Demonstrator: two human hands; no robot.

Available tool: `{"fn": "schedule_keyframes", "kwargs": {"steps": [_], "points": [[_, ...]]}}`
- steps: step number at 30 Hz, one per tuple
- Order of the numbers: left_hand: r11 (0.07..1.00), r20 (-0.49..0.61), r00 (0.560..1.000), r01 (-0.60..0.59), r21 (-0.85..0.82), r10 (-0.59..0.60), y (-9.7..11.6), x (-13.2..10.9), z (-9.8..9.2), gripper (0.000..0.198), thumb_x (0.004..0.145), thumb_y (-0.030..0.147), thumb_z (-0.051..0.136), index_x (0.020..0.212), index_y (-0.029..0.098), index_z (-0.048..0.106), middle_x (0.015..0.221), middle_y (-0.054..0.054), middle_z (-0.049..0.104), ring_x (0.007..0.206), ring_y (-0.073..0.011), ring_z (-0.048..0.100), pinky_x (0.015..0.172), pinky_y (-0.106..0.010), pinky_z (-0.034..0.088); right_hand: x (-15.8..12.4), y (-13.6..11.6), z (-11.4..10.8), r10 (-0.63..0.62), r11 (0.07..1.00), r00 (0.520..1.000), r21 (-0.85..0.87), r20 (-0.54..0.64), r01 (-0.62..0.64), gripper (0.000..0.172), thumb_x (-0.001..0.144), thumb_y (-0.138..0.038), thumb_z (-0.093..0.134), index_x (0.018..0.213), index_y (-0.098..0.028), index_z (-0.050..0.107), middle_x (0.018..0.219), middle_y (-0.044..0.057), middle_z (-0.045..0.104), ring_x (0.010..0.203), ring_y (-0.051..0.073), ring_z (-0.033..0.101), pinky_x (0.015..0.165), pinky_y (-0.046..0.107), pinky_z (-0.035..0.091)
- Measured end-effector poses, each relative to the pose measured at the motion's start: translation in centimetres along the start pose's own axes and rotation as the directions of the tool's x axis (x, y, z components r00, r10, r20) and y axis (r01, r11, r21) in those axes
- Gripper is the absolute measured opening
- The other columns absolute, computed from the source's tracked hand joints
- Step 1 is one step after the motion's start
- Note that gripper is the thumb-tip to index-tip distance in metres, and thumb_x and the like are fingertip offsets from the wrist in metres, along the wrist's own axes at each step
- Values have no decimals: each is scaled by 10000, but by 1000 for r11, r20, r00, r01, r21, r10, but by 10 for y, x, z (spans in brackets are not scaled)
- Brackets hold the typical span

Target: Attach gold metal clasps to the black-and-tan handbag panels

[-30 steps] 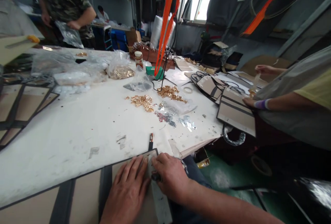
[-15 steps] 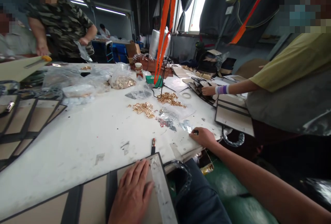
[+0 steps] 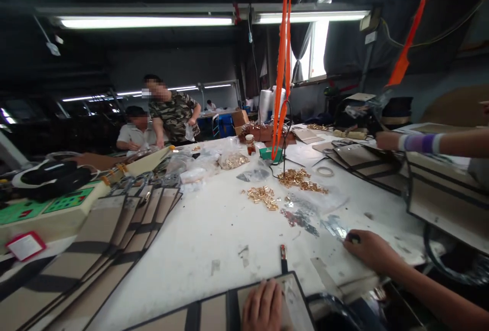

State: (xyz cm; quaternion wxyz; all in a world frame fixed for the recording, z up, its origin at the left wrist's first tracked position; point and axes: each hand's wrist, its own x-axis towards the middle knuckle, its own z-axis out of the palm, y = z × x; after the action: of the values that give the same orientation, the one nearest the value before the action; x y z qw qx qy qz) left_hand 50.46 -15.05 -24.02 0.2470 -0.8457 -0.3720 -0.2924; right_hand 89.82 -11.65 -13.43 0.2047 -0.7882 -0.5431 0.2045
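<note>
Panel (image 3: pixel 213 314): near side of white table (image 3: pixel 183 254), under left hand (image 3: pixel 263 303), fingers laid flat, not gripping. Likely light, stiff, flexing at dark strips (image 3: pixel 232 311); best held by bound edges. Silver plates (image 3: pixel 333 226): right of centre; probably thin, slippery; pinch by rims. Right hand (image 3: pixel 370 249): beside plates, fingers curled; cannot tell what is grasped. Surface: scuffed; gold fittings (image 3: pixel 263 197) toward far side. Room: dim, tube light (image 3: pixel 147 22) overhead; co-worker in camouflage shirt (image 3: pixel 173 114) far left.

Wearer's hands (image 3: pixel 369 250): two, bottom. Gold-coloured fitting piles (image 3: pixel 298 180): two, centre. Jar (image 3: pixel 250 145): one, centre. Green box (image 3: pixel 266 154): one, centre. Tape ring (image 3: pixel 325 175): one, centre right.
</note>
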Motion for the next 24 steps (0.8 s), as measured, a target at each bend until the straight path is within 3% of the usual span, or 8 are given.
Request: {"fn": "schedule_keyframes", "kwargs": {"steps": [2,5,9,13,18,24], "points": [[996,146,989,2,-87,11,5,12,-28,588,1005,399,585,1566,231,525,1518,-26,639,1346,-246,619,1091,-376,523,-15,-19,-5,-66,990,996,130,55,59,234,844,-388,617,821,-204,759,756,68,745,677,236,676,646,310,481],[981,263,961,125,-149,-83,8,28,-54,680,997,299,566,1649,234,381,1586,-49,572,1436,-262,527,1181,-427,448,-38,-62,-5,-189,941,957,318,220,113,223,813,-366,671,903,-190,773,743,27,719,602,177,622,557,260,469],[959,336,935,189,-210,-111,13,36,-58,646,1022,335,547,1641,238,391,1579,-75,573,1454,-280,504,1213,-468,406,-57,-117,11,-379,876,850,439,366,201,185,802,-302,700,898,-176,796,788,14,739,675,163,637,604,231,490],[962,339,935,180,-207,-102,14,37,-62,603,1020,342,557,1595,189,457,1575,-82,577,1454,-280,499,1214,-462,395,-67,-144,35,-464,876,779,354,422,329,165,782,-231,695,869,-183,826,830,12,787,791,191,687,734,254,498],[979,267,959,142,-147,-99,13,31,-66,603,1007,409,574,1569,207,493,1591,-21,568,1439,-259,502,1170,-426,425,-71,-145,59,-430,901,801,260,416,348,168,750,-205,671,817,-192,824,802,21,796,791,216,712,720,272,476],[995,138,990,55,-88,-43,8,20,-44,660,957,595,601,1495,214,576,1521,-8,637,1368,-258,554,1094,-404,479,-74,-146,68,-377,926,841,141,389,349,149,747,-205,661,794,-214,801,793,37,798,781,233,726,679,277,438]]}}
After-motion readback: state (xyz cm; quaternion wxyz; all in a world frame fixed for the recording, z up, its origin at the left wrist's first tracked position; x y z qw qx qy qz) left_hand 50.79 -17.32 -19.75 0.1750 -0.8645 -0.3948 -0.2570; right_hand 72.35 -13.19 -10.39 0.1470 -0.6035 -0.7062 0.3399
